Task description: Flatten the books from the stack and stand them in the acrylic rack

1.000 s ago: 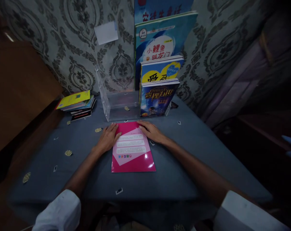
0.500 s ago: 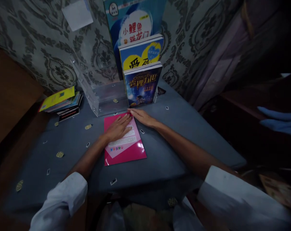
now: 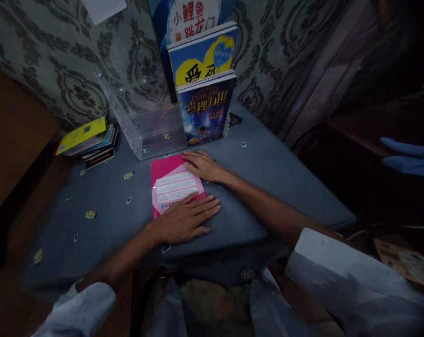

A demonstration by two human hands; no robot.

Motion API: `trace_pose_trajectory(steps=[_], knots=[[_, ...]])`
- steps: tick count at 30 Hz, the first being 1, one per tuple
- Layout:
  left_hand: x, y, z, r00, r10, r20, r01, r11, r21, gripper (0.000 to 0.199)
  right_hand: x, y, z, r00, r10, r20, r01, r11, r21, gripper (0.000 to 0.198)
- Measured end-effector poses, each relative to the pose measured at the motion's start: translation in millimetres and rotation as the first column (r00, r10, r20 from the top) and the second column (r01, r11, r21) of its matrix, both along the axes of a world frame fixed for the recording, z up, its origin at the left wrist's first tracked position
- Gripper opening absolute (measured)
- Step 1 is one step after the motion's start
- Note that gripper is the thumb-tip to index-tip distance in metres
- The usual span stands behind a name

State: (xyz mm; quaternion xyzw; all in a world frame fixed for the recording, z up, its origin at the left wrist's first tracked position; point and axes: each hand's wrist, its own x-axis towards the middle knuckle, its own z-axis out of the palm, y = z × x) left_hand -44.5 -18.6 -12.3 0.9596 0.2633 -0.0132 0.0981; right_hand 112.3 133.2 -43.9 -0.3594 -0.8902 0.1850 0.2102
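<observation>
A pink book [image 3: 166, 167] lies flat on the blue-grey tablecloth, its printed text upside down to me. Across the book's near right part rests my left hand [image 3: 187, 217], fingers stretched out past its edge and covering the near corner. My right hand [image 3: 204, 166] lies over the far right corner, fingers extended, palm down. Neither hand grips anything. Just beyond the book stands a clear acrylic rack [image 3: 142, 135]. On its right side, books stand in tiers, the front one a dark blue book [image 3: 205, 112].
A stack of books topped by a yellow one [image 3: 84, 135] sits at the table's left. Behind the front book stand a blue and yellow book [image 3: 205, 56] and a taller blue book [image 3: 194, 16]. Dark glasses [image 3: 235, 119] lie beside the rack. A blue glove-like shape [image 3: 410, 157] shows at right.
My left hand has slid from the book's far part toward me, to its near right edge. My right hand has moved slightly onto the far corner. The view has shifted a little.
</observation>
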Motion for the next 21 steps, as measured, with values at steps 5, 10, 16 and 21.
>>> trace_pose_trajectory(steps=[5,10,16,21], knots=[[-1.3,0.8,3.0,1.0,0.018,0.005,-0.017,0.998,-0.053,0.062,1.1,-2.5,-3.4,1.0,0.003,0.024,-0.004,0.999,0.044,0.055],[-26.9,33.0,1.8,0.973,0.227,0.03,-0.227,0.974,-0.018,0.061,2.5,1.6,-7.2,1.0,0.014,0.019,-0.014,0.999,0.029,0.051],[-76.7,86.7,-5.1,0.853,0.517,0.077,-0.52,0.854,0.03,0.064,2.0,3.4,-10.9,1.0,0.003,-0.014,-0.003,1.0,0.028,0.05],[-91.3,96.1,-3.9,0.823,0.566,0.034,-0.567,0.823,0.032,0.071,-2.0,0.4,-11.5,1.0,-0.022,0.002,0.022,0.999,0.049,0.049]])
